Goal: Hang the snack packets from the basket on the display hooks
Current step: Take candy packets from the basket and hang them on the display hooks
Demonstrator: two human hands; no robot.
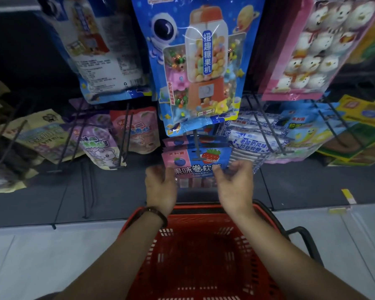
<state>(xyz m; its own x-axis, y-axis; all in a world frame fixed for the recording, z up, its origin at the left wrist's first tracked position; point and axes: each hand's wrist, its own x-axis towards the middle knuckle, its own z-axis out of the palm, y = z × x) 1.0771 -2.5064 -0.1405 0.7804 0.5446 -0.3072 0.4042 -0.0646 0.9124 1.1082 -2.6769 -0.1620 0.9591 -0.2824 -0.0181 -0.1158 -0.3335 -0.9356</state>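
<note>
Pink-and-blue fruit-candy packet [195, 162] hangs on dark wire display hook [195, 146], frontmost of stack. My left hand [160, 185] released, fingers loose beside left edge. Right hand [234, 182] curled at right corner, grip unclear; probably squaring packet. Red plastic basket [204, 252] directly below for short reach, no packets visible inside.

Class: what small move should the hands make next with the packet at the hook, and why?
Probably release and draw both hands back. The fruit roll candy packet already seems threaded on the display hook, the left hand and right hand are at its sides, and the red basket shows no packets.
</note>
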